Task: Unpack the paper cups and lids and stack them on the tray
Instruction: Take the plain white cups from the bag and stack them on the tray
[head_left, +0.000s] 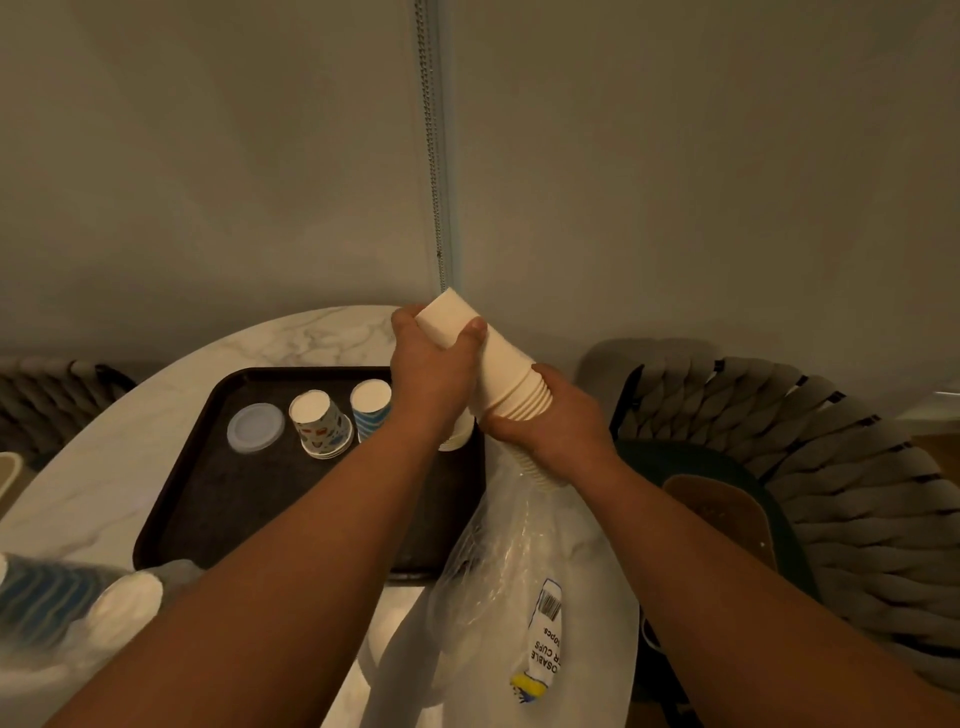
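The left hand (431, 374) and right hand (550, 421) are both gripping the cup stack (498, 364) closed-fingered above the tray (218, 499), drawing it from the bag (519, 571); next, probably setting it down beside the cups (319, 423).

Single head view only: we look forward and down from above, close over both forearms, onto round marble table (171, 364) against wall; wide-angle lens bends edges.
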